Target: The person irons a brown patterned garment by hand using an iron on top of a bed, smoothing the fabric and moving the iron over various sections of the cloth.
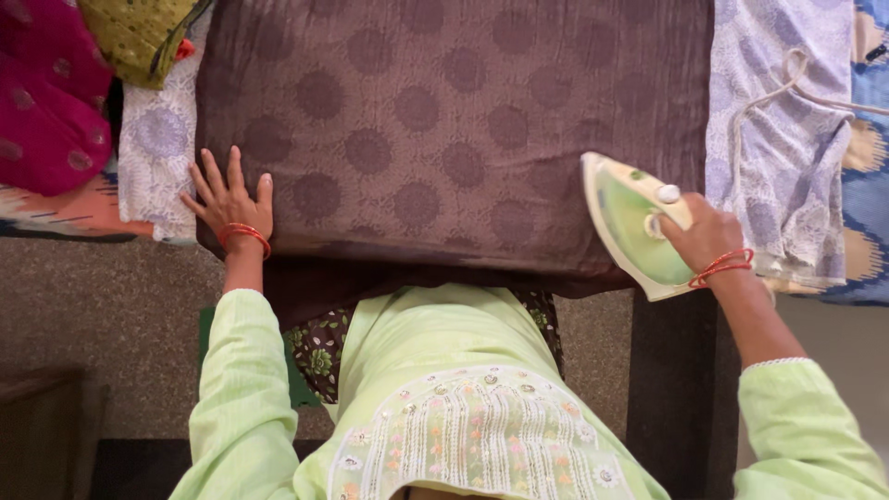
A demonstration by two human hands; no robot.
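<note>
A brown cloth (pixel 444 120) with darker round dots lies spread flat across the ironing surface. My left hand (pixel 230 199) rests flat on its near left edge, fingers spread, red bangles at the wrist. My right hand (pixel 704 236) grips the handle of a white and green iron (pixel 630 222). The iron stands on the cloth's near right part, its tip pointing away from me. Its cord (pixel 787 83) runs off to the upper right.
A pale lilac printed sheet (pixel 787 139) covers the surface under the cloth. Pink fabric (pixel 46 93) and olive-yellow fabric (pixel 139 32) are piled at the far left. A blue patterned cloth (pixel 870 185) lies at the right edge. Grey floor (pixel 102 315) shows below.
</note>
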